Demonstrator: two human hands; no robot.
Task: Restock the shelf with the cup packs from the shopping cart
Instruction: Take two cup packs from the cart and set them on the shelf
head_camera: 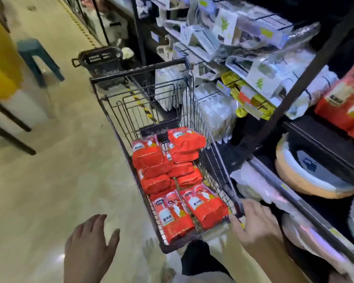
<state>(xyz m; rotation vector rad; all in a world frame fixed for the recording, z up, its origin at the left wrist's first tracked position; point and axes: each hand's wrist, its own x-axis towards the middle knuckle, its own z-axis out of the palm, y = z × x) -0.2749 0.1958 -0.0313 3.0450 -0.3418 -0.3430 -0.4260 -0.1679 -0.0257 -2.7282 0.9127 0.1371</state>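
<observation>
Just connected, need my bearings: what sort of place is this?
Likely a shop aisle: a wire cart loaded with red packs stands beside shelves stocked with packaged goods.

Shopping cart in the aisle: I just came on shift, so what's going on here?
A person stands at the shopping cart, which is loaded with red cup packs, beside the shelf. The right hand holds the cart's near corner; the left hand hovers open over the floor. No pack is in hand yet.
</observation>
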